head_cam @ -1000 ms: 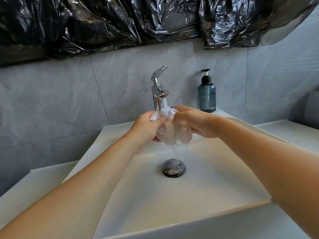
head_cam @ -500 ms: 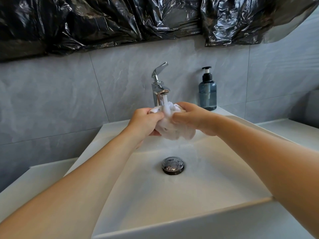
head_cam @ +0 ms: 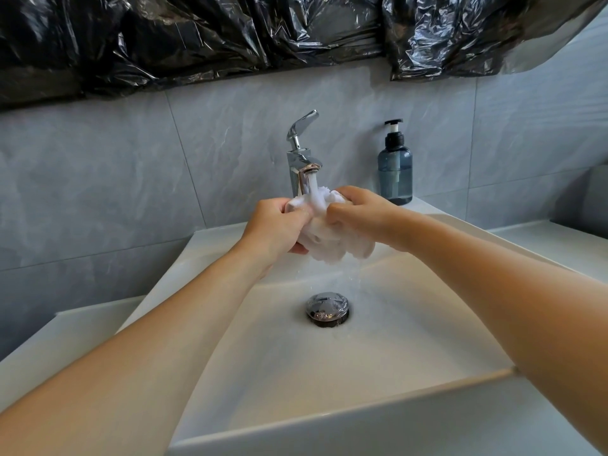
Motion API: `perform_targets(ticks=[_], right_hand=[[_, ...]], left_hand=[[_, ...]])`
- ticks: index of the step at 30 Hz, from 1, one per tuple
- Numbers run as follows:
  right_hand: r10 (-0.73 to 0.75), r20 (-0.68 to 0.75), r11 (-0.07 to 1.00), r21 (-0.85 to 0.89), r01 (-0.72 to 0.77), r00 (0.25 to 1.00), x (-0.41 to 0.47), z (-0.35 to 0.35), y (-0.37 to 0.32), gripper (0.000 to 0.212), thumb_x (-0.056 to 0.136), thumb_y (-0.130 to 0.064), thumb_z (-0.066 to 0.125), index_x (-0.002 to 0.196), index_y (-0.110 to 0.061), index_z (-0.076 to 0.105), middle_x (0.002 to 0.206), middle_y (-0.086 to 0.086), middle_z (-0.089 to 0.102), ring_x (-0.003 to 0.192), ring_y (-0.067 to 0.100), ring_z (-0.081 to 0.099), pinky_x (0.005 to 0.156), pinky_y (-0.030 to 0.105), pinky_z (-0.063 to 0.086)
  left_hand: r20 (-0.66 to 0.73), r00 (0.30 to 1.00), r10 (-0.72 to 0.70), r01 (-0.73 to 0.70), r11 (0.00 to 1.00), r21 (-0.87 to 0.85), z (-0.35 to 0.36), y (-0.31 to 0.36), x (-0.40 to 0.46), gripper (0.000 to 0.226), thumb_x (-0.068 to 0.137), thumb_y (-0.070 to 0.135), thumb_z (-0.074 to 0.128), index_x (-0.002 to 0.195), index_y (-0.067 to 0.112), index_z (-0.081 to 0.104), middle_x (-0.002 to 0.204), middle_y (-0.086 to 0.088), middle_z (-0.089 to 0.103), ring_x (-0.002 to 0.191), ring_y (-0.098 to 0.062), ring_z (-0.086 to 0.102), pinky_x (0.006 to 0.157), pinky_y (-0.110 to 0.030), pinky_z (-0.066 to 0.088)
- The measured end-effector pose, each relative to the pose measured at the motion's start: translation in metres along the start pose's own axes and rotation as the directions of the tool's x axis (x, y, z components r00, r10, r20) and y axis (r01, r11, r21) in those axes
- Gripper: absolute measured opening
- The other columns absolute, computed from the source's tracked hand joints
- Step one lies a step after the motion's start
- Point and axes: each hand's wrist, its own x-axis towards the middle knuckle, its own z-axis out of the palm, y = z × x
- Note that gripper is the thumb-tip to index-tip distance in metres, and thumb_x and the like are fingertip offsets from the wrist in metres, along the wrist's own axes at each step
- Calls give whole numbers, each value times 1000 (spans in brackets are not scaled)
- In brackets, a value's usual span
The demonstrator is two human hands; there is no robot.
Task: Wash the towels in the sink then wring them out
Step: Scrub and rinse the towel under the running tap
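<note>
White towel [head_cam: 324, 240]: bunched into a wet wad, held in the air above the sink basin, directly under the tap spout; its top touches the running stream.
Left hand [head_cam: 276, 230]: grips the left side of the towel; fingers [head_cam: 297, 213] curled tight into the cloth, thumb side uppermost.
Right hand [head_cam: 357, 213]: grips the right side of the towel from above; its fingers curled round the cloth, knuckles facing the camera. The two hands are close together, with only a small fold of towel showing between them.
Water [head_cam: 312, 189]: runs from the spout onto the towel; thin streams and drops fall from the underside of the wad toward the drain.
Tap [head_cam: 301, 159]: chrome, single lever raised and tilted to the right, standing at the back rim of the sink.
Sink [head_cam: 378, 357]: white, angular basin, wet around the middle.
Drain [head_cam: 327, 309]: round chrome plug, below and slightly nearer the camera than the towel.
Soap bottle [head_cam: 394, 167]: blue-grey, black pump top, upright on the back corner of the sink, right of the tap, just behind the right hand.
Wall [head_cam: 115, 179]: grey marbled tiles.
Black plastic sheet [head_cam: 230, 34]: crumpled, covering the upper wall above the tap.
</note>
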Motion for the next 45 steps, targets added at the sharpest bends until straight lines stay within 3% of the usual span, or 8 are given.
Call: perform_targets(ticks=[6,11,16,19,22,33,37,45], right_hand=[[-11,-25,1000,-4,11,1000,1,-1,0,44,61,-40,56,102,-26,64,100,4,70,94,24,67,85,46,57],[-25,-10,1000,-13,25,1000,0,-1,0,35,68,-38,56,100,-25,63,92,1,67,85,21,64,72,35,54],[-15,-7,1000,0,15,1000,1,-1,0,45,63,-41,55,105,-27,63,100,2,69,93,22,67,83,43,58],[-24,-6,1000,-8,24,1000,1,0,1,44,63,-41,54,104,-28,64,98,1,68,93,23,66,82,42,57],[-17,-4,1000,-5,17,1000,2,1,1,45,64,-40,54,107,-28,63,100,1,68,93,22,66,83,43,57],[-26,5,1000,-13,26,1000,0,0,-1,44,65,-40,54,105,-24,63,99,3,68,92,23,66,81,42,57],[-31,4,999,-23,31,1000,1,1,0,38,69,-39,56,104,-25,62,97,2,67,90,22,66,75,38,56],[-31,-3,999,-33,31,1000,1,1,0,42,65,-40,55,104,-25,63,98,3,68,91,23,67,81,43,58]], left_hand=[[-12,1000,25,-24,999,41,2,-1,3,24,94,23,62,90,2,72,86,-17,75,78,-31,74,67,-49,63],[-16,999,39,-39,998,40,2,2,-2,26,91,31,66,83,7,73,79,-10,76,74,-25,74,66,-45,63],[-34,998,51,-49,997,59,2,3,-2,29,92,32,66,78,7,72,78,-11,75,76,-28,74,63,-42,63],[-44,997,60,-56,996,73,3,5,-4,31,92,33,66,71,10,69,67,-5,72,63,-22,70,51,-30,57],[-47,998,48,-45,998,51,2,5,-5,34,90,34,68,68,8,67,59,-6,66,55,-23,61,55,-34,59],[-40,999,29,-27,999,41,1,1,-2,35,89,29,66,74,-3,64,63,-17,63,59,-26,61,56,-35,59],[-33,999,30,-28,999,44,0,1,-1,29,89,27,66,78,0,69,70,-16,70,60,-29,65,59,-44,62],[-33,999,23,-20,997,68,0,1,-2,31,91,29,66,82,0,70,78,-20,72,62,-29,67,55,-34,58]])
